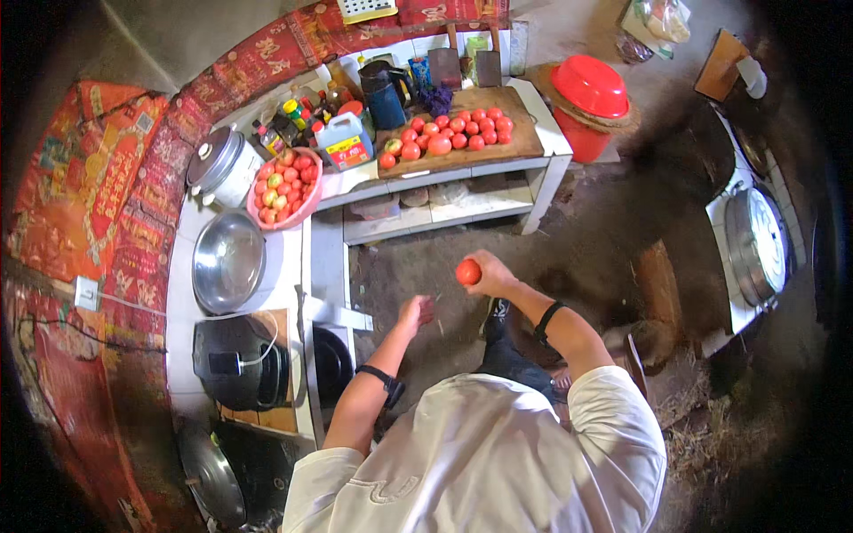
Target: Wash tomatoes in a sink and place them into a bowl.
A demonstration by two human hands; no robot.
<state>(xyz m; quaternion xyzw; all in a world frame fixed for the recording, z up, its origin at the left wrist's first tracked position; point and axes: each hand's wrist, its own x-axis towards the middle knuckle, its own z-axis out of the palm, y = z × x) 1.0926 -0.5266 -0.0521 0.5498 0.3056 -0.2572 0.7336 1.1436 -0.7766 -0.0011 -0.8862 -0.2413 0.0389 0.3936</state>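
My right hand (492,274) grips a red tomato (468,272) over the floor, in front of my body. Lower and to the left, my left hand (416,313) hangs in the air, touching no surface. Its fingers are partly hidden, so how far they are bent is unclear. Rows of tomatoes (439,144) lie on a wooden cutting board (513,106) on the white-tiled counter ahead. To their left, a pink basin (316,200) holds more tomatoes, some of them greenish.
A steel bowl (228,262), a pot with a lid (223,163) and a black appliance (233,360) stand on the left counter. Bottles (293,113), a blue-grey jug (345,141) and a dark pitcher (383,93) crowd the corner. A red bucket (581,136) stands right; a steel steamer (756,243) is farther right.
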